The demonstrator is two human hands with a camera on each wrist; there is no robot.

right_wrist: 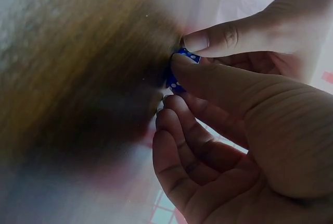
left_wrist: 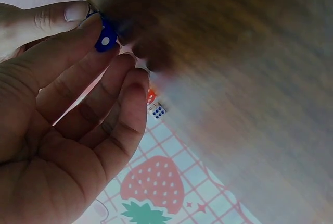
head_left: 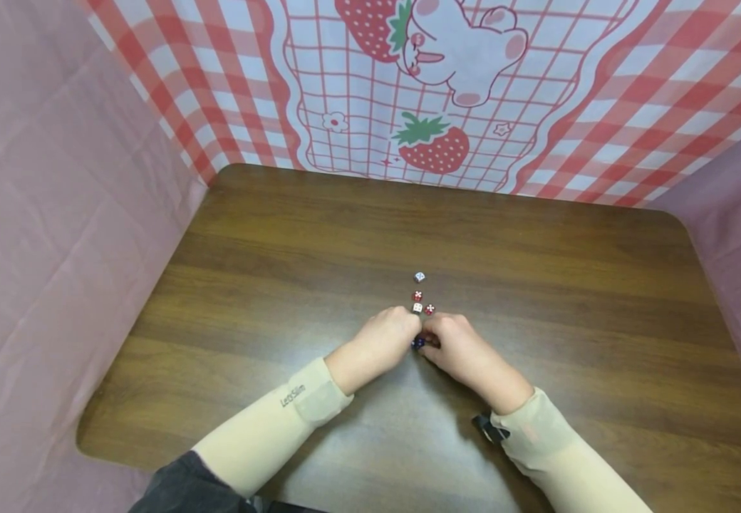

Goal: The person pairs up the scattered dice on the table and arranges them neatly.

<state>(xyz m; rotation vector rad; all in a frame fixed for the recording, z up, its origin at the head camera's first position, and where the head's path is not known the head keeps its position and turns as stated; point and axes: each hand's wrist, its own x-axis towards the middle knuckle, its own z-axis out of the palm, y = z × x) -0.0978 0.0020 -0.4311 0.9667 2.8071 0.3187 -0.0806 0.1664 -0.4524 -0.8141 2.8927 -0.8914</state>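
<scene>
My left hand [head_left: 386, 335] and right hand [head_left: 457, 345] meet over the table, fingertips close together. Between them is blue [head_left: 418, 343] with white dots: a blue die [left_wrist: 105, 40], or two side by side; I cannot tell which. My left thumb and finger pinch blue in the left wrist view. In the right wrist view my right thumb presses over the blue die [right_wrist: 175, 84], fingers curled behind it. Just beyond the hands sit a white die [head_left: 417, 308] and a red die [head_left: 430, 308]. Behind them are another red die [head_left: 417, 295] and a farther white die [head_left: 419, 276].
The dice stand on a brown wooden table [head_left: 281, 249] with rounded corners. A red-and-white checked cloth [head_left: 370, 92] with strawberries hangs behind it. Pink cloth [head_left: 43, 214] hangs at the left, more at the right. Pale sleeves [head_left: 268, 434] cover both forearms.
</scene>
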